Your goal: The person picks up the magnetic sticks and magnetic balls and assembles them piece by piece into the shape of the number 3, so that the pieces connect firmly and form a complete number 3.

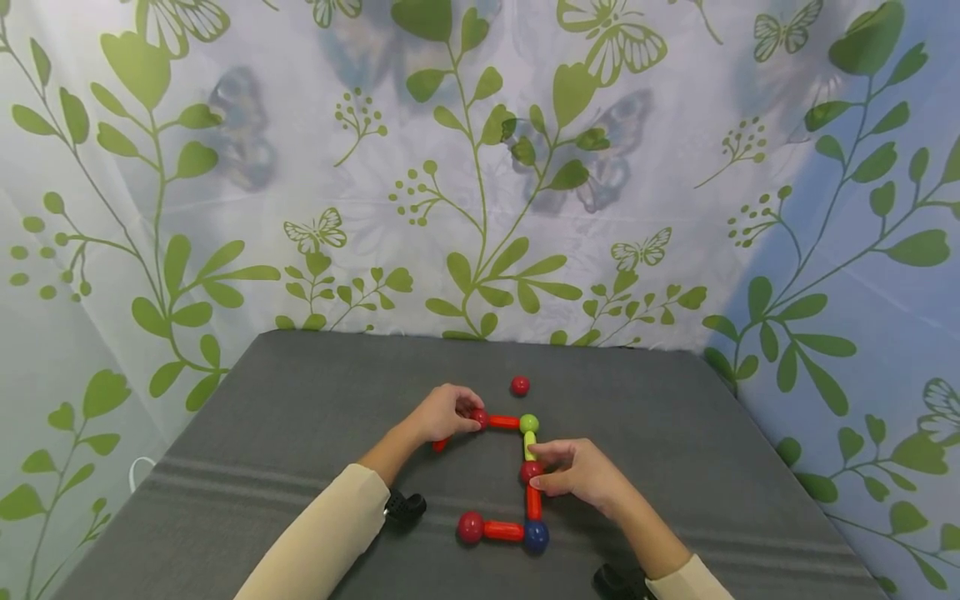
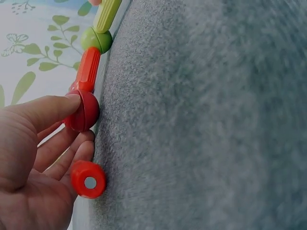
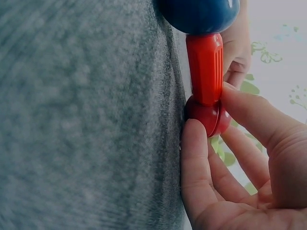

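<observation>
My left hand pinches a red ball between thumb and fingers. From that ball a red magnetic stick runs to a green ball. A yellow-green stick links the green ball to another red ball, which my right hand holds between thumb and fingers. Below it, a red stick joins a blue ball. Another red stick extends left from the blue ball to a red ball. Beside my left fingers lies a separate red stick, its metal end showing.
A single red ball lies on the grey cloth-covered table, beyond the chain. Behind the table hangs a leaf-and-butterfly curtain. Black wrist devices sit under both forearms.
</observation>
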`<act>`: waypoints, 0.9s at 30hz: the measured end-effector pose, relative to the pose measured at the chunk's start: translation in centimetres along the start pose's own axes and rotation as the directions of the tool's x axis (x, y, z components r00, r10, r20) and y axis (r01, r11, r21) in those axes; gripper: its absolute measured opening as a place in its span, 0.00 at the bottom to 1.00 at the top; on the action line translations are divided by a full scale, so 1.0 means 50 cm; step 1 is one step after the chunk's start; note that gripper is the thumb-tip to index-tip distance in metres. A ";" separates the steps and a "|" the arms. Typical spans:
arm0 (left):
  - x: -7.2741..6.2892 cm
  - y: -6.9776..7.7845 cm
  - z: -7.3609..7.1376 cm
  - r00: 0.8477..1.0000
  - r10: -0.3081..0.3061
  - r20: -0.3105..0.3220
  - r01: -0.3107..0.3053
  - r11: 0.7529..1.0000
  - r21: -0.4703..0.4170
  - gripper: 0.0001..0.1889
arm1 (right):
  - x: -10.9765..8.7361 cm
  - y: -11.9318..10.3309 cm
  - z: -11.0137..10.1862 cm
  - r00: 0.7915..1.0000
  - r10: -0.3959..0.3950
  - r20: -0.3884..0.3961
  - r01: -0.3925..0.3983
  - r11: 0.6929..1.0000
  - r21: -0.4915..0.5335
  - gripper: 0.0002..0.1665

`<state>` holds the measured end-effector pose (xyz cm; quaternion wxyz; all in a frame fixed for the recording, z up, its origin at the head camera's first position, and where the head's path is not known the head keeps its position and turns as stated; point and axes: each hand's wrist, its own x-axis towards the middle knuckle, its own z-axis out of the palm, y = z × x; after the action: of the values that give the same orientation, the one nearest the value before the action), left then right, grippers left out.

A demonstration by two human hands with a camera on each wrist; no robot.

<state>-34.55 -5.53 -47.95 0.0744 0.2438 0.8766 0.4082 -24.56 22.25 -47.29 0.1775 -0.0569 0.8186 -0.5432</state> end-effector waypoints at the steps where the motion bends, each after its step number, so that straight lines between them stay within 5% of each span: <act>1: -0.001 -0.001 0.001 1.000 0.004 -0.003 -0.004 1.000 0.003 0.12 | 0.000 0.000 0.000 1.000 0.003 0.000 -0.003 1.000 -0.001 0.35; 13: -0.046 -0.013 -0.019 0.997 0.011 -0.074 -0.007 0.998 0.060 0.17 | 0.000 0.002 -0.002 1.000 -0.006 0.006 0.006 1.000 0.013 0.35; 27: -0.096 -0.011 -0.015 0.968 -0.131 -0.214 0.153 0.984 0.090 0.19 | 0.001 0.002 -0.002 1.000 -0.015 0.008 0.015 1.000 0.012 0.35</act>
<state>-30.84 -8.69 -48.21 -0.0013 0.1402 0.9151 0.3781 -24.63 22.35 -47.36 0.1770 -0.0643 0.8142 -0.5492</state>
